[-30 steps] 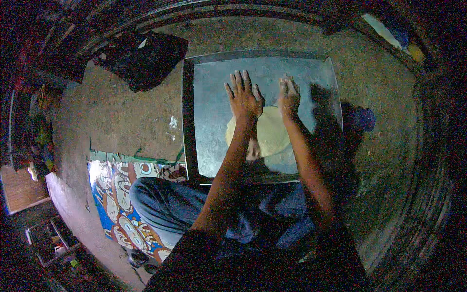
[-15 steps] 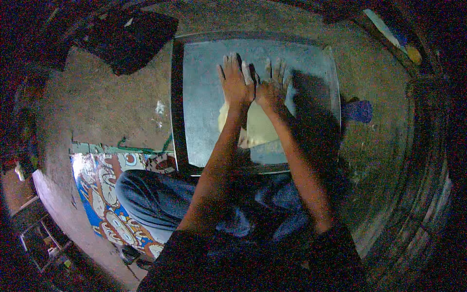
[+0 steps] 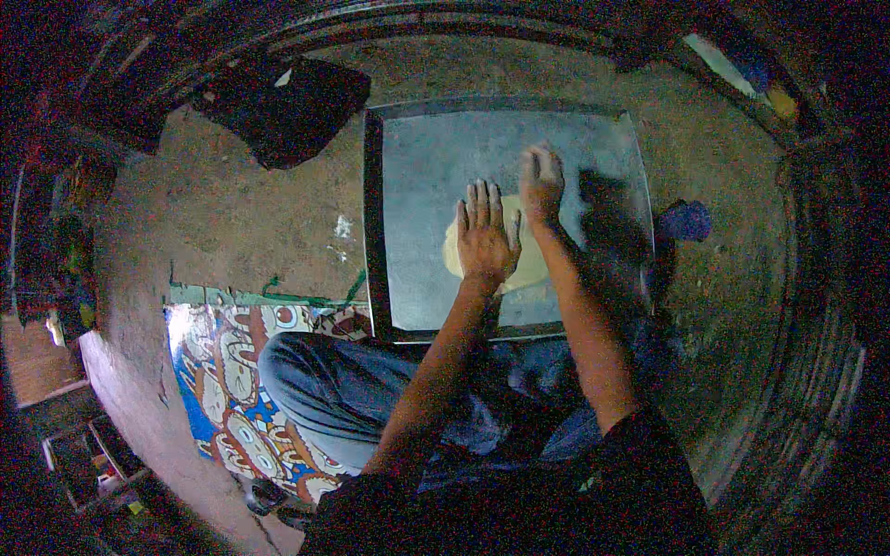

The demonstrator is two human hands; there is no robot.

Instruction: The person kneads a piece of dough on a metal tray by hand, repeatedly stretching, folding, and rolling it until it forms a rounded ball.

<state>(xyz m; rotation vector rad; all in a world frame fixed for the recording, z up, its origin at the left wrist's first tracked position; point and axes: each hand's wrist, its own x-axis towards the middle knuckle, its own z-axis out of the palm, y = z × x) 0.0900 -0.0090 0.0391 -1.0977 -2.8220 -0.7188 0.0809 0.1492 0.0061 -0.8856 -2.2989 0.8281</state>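
A dark-framed board with a grey metal surface (image 3: 426, 148) lies before my crossed legs. On it is a flat, pale yellow round of dough (image 3: 527, 264). My left hand (image 3: 488, 233) rests palm down on the dough, fingers outstretched, covering part of it. My right hand (image 3: 542, 183) is just beyond and right of it, over the dough's far edge, with its fingers smeared by motion.
A black bundle (image 3: 287, 107) lies at the upper left. A small purple object (image 3: 686, 220) sits right of the board. A colourful printed mat (image 3: 236, 371) is under my left leg, and a dark pair of footwear (image 3: 267, 496) lies at the lower left.
A second ago both hands reached toward the board's far side; they came close together, and now my left hand is lower on the dough while my right stays farther back.
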